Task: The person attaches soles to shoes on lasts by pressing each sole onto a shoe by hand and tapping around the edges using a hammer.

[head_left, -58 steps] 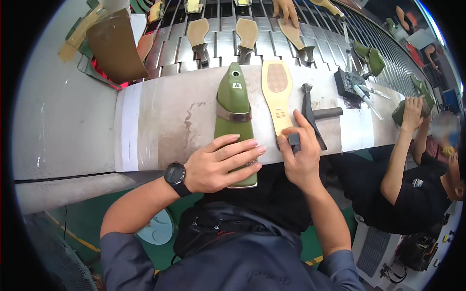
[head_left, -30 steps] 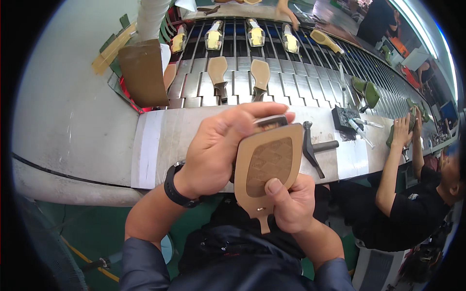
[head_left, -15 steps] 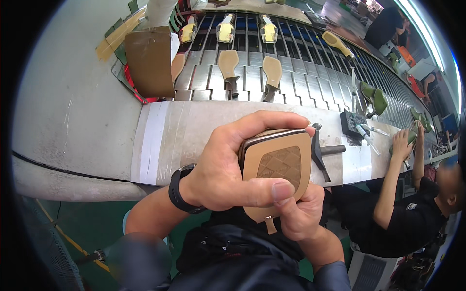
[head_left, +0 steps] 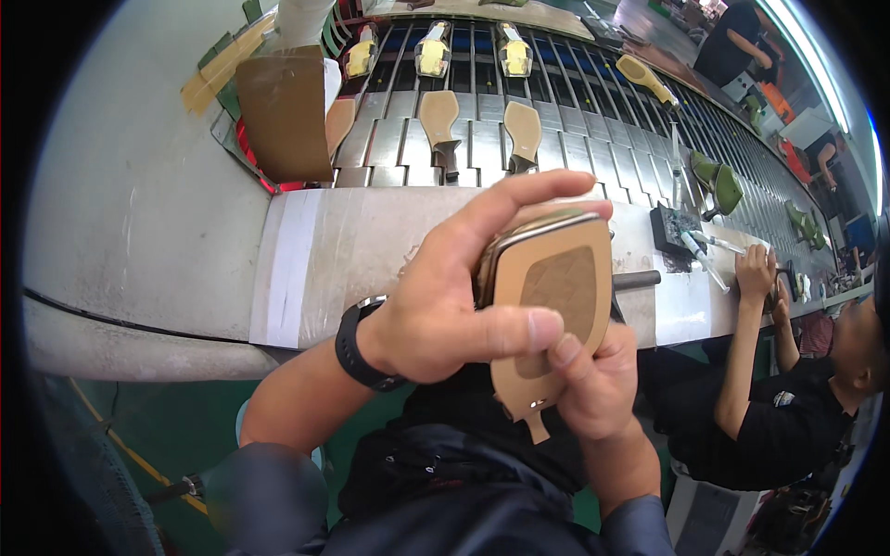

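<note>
Tan shoe sole (head_left: 554,306), black wristwatch (head_left: 356,347)

View: head, single, worn on the person's head; wide fisheye, upright, unmirrored. Facing: downward and forward over the person's own lap and forearms, which enter from the lower edge. Nearness: very close to the left hand (head_left: 445,310) and right hand (head_left: 593,385), raised near the lens; the pale surface (head_left: 371,246) sits just beyond, the slatted conveyor (head_left: 575,120) farther, bending toward the rim. A seated co-worker (head_left: 788,408) occupies the right margin.

Bright overhead light, sharp centre, fisheye-bent dark rim.
</note>
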`<state>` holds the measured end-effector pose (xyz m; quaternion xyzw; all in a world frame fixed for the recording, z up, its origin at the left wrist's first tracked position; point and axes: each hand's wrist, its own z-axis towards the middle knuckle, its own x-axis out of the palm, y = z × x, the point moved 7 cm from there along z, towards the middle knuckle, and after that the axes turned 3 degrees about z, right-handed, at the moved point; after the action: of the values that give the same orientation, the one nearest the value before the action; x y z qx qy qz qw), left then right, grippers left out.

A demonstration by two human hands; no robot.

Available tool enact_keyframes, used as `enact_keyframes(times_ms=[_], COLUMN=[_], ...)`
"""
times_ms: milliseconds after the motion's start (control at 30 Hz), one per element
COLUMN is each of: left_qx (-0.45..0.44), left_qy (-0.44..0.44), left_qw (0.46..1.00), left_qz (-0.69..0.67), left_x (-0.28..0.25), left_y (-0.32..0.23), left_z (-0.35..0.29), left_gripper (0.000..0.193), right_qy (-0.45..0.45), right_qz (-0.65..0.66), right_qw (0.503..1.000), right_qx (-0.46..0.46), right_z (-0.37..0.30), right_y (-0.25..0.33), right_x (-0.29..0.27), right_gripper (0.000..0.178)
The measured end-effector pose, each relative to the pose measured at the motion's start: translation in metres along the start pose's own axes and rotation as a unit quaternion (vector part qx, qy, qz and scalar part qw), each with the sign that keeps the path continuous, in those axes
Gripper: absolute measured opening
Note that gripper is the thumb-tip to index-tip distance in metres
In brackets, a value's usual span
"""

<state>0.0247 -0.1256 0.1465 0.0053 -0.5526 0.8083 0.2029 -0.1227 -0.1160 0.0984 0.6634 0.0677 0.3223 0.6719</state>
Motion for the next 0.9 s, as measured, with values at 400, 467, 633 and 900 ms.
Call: enact_keyframes(times_ms=[400, 467, 633, 900], left_qx=[-0.002, -0.003, 0.025, 0.027], left_qy=[-0.002, 0.006, 0.042, 0.042], left_qw=[0.998, 0.998, 0.999, 0.998], left_qz=[-0.057, -0.059, -0.021, 0.031], left_x=[-0.002, -0.006, -0.019, -0.018], left_y=[0.018, 0.021, 0.034, 0.018], left_z=[0.025, 0.031, 0.041, 0.02], left_gripper=[0.067, 0.066, 0.068, 0.086], right_qy=[0.001, 0.003, 0.004, -0.018], right_qz=[-0.003, -0.004, -0.002, -0.093], right_qw=[1.0, 1.0, 1.0, 0.995], right_qx=[0.006, 0.022, 0.019, 0.031], right_z=[0.016, 0.023, 0.04, 0.029], right_y=[0.003, 0.005, 0.007, 0.017], right_x=[-0.029, -0.034, -0.043, -0.028], right_gripper=[0.027, 0.028, 0.031, 0.035])
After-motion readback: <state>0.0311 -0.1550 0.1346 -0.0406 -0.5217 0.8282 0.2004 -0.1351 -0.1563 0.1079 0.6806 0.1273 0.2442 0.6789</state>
